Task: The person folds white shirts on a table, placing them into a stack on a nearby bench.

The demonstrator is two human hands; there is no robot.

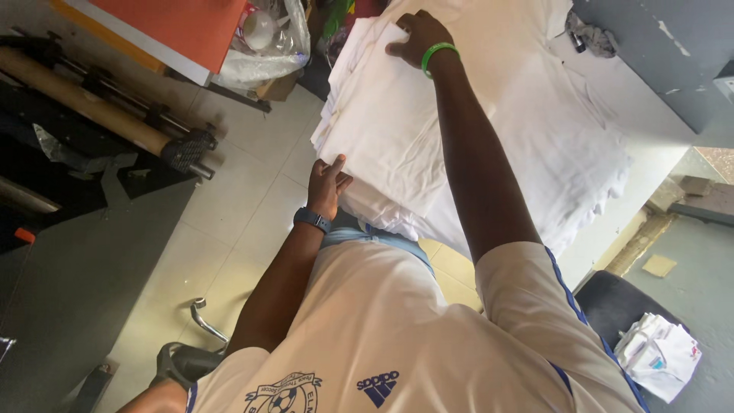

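While flat: 2 hands (417,38) (327,183), 1 white cloth stack (382,130).

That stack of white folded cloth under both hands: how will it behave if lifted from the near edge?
The stack of white cloth probably flops: its edges already droop over the table. It is likely heavy as a whole, being many layers deep. Layers may slide apart, since the left hand grips only the near edge and the right hand presses the top.
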